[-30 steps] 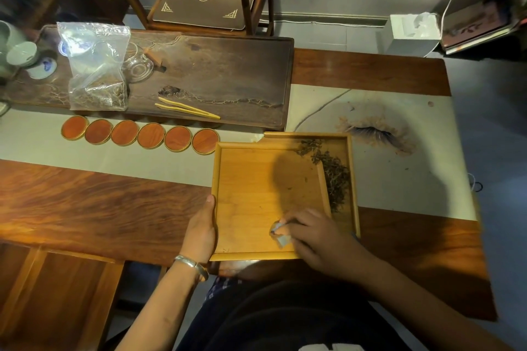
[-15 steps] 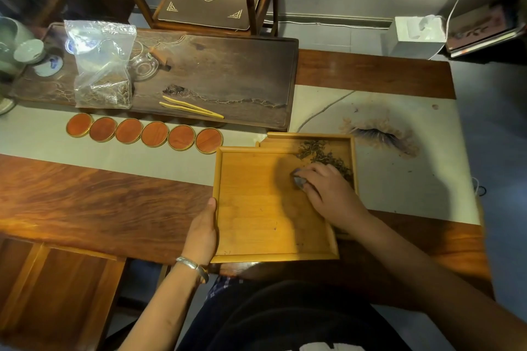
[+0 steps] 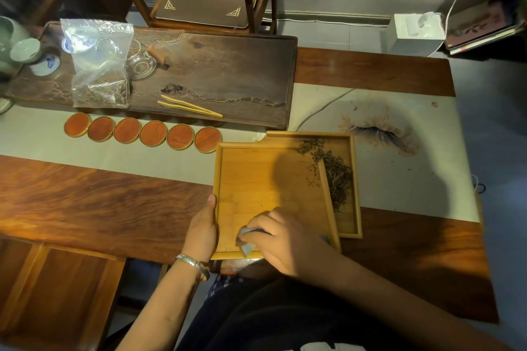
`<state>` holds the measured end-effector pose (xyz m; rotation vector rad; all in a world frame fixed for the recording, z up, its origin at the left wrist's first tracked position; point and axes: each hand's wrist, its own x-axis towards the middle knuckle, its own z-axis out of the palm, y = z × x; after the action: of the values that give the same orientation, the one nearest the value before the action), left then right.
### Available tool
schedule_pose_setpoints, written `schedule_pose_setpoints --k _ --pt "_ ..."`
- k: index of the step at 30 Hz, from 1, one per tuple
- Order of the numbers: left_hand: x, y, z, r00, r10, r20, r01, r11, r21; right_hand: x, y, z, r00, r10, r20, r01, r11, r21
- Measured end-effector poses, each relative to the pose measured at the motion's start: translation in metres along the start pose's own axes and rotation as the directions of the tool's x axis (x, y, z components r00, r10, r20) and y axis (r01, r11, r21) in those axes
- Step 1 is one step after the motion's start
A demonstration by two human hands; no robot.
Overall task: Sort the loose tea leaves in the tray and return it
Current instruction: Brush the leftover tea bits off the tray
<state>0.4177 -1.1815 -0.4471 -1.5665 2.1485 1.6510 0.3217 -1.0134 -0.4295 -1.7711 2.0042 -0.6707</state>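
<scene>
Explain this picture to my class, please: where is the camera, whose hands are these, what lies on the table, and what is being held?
There is no machine here. The camera sits on a person's head, looking forward and down, so the two bare hands are the wearer's own.

The left hand rests against the left edge of a pale wooden tray. The right hand pinches a small grey wad in its fingers, pressed on the tray's near floor. I cannot tell what the wad is.

Dark tea leaves lie heaped at the tray's far right, spilling into a second tray under it.

Further off lie six round coasters, tongs and a clear bag on a dark board.
</scene>
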Motion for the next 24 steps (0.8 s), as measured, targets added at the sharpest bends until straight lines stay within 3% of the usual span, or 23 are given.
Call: schedule_pose_setpoints --k 4,9,12,14,16,19,24 --pt "0.001 -0.002 -0.002 0.999 -0.053 0.011 0.054 0.993 -0.103 -0.005 0.023 -0.006 0.977 0.203 -0.066 -0.205 0.979 -0.021" --pt "0.002 -0.005 -0.004 0.997 -0.068 0.019 0.070 0.992 -0.106 -0.006 0.055 -0.024 0.852 0.494 -0.173 -0.499 0.866 0.017" --pt "0.004 -0.004 -0.004 0.996 -0.083 0.039 0.086 0.991 -0.107 -0.002 0.047 -0.032 0.862 0.472 -0.186 -0.473 0.880 0.042" --pt "0.004 0.000 -0.005 0.996 -0.077 0.038 0.080 0.991 -0.106 0.003 0.031 -0.036 0.917 0.365 -0.161 -0.364 0.931 0.034" --pt "0.003 0.003 -0.004 0.999 -0.026 0.038 0.028 0.999 -0.038 0.009 0.014 -0.034 0.972 0.217 -0.087 -0.218 0.976 -0.005" --pt "0.001 0.008 -0.004 0.997 0.060 0.044 -0.063 0.996 0.059 0.017 -0.003 -0.024 0.994 0.103 0.040 -0.102 0.995 -0.020" --pt "-0.001 0.008 -0.008 0.988 0.134 0.083 -0.145 0.977 0.154 0.012 0.000 -0.013 0.986 0.168 -0.026 -0.168 0.986 -0.001"
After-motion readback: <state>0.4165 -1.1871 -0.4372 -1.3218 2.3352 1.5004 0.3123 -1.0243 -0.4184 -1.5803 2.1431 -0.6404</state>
